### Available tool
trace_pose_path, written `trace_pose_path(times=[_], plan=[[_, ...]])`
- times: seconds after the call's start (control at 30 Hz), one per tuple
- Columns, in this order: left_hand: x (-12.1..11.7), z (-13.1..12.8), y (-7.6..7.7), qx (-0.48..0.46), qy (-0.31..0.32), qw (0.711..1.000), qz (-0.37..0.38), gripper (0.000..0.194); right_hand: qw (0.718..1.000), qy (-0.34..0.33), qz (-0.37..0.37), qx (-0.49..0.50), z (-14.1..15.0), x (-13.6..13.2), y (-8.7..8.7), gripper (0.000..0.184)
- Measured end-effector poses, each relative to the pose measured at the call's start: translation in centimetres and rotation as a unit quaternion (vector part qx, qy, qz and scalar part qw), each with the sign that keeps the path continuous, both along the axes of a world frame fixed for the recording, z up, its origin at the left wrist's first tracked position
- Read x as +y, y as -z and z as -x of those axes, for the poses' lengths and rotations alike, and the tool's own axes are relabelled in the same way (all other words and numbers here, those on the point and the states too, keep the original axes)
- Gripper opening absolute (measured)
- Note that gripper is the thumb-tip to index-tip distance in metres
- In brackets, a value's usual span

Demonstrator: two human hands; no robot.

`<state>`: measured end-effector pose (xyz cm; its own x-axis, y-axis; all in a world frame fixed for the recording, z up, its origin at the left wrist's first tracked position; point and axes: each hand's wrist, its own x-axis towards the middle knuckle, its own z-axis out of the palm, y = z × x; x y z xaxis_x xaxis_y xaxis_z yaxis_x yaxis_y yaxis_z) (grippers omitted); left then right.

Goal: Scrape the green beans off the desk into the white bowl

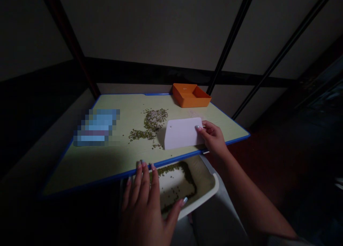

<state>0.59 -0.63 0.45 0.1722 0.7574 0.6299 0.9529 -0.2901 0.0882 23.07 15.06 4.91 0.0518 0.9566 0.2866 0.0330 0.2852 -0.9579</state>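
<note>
In my right hand (pixel 213 135) is a white plastic scraper (pixel 183 133) with a small hole in one corner, pinched at its right end with the thumb on the near face. It stands tilted on the table, just right of loose green beans, probably mung beans (pixel 155 119), spread in two patches. My left hand (pixel 147 199) is open, fingers stretched out with their tips at the table's blue front edge. Below it is a white bin (pixel 214 185), tucked against that edge; green beans line its walls and dot its floor. The hand hides the bin's left part.
An orange open box (pixel 194 102) stands at the table's back right. A blurred-out blue item (pixel 98 126) lies at the left. The pale yellow table (pixel 120 101) has a blue rim and stands near a panelled wall (pixel 150 31). The surroundings are dark.
</note>
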Motion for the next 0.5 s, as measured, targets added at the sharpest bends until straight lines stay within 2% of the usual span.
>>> trace_pose_path(times=[0.17, 0.37, 0.5], plan=[[0.0, 0.07, 0.01, 0.003, 0.001, 1.0, 0.007, 0.083, 1.0, -0.012, 0.005, 0.002, 0.07, -0.06, 0.05, 0.041], [0.0, 0.08, -0.17, 0.017, 0.001, 1.0, -0.001, 0.078, 0.999, 0.034, -0.013, -0.001, 0.08, 0.04, 0.03, 0.04], [0.04, 0.08, -0.27, 0.011, 0.002, 1.0, -0.005, 0.08, 0.999, 0.036, -0.008, 0.005, 0.14, 0.07, -0.06, 0.039]])
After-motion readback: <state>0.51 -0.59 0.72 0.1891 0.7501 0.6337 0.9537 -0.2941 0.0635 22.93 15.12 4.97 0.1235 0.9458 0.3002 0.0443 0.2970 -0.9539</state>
